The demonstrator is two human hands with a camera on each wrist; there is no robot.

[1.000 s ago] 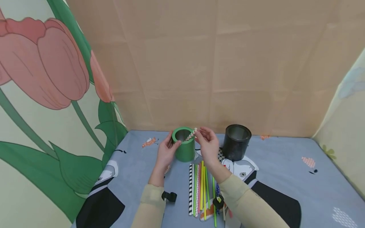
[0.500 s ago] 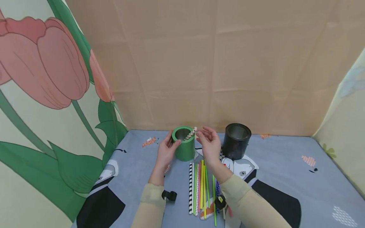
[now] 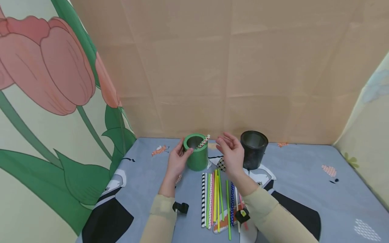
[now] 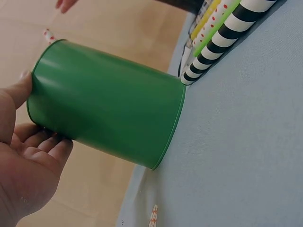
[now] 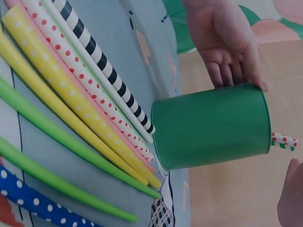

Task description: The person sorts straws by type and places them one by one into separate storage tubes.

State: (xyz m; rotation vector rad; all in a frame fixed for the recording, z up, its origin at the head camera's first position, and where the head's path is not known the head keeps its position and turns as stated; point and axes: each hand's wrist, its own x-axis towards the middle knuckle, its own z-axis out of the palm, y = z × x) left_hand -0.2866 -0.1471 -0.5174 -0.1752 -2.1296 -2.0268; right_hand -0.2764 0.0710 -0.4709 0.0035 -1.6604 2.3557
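My left hand [image 3: 177, 160] holds a green cylindrical can [image 3: 197, 160] at its left side, thumb by the rim and fingers on the wall. Inside the can stand dotted straws [image 3: 204, 141], leaning on the rim's right side, with only their upper ends showing. To the right of the can, my right hand [image 3: 232, 155] is in the air with loosely bent fingers and holds nothing. Below the can lies a row of straws on the cloth, among them a black-and-white striped straw [image 4: 222, 40], a yellow dotted straw [image 5: 66, 78] and a blue dotted straw [image 5: 35, 201].
A black cylindrical can [image 3: 254, 150] stands right of my right hand. The blue patterned cloth [image 3: 291, 175] covers the table. A brown sheet [image 3: 225, 71] rises behind it, and a wall with a painted tulip [image 3: 45, 64] is at the left.
My right hand has let go of the dotted straws and moved right, toward the black can. The straws stay leaning in the green can, and my left hand has kept its place.
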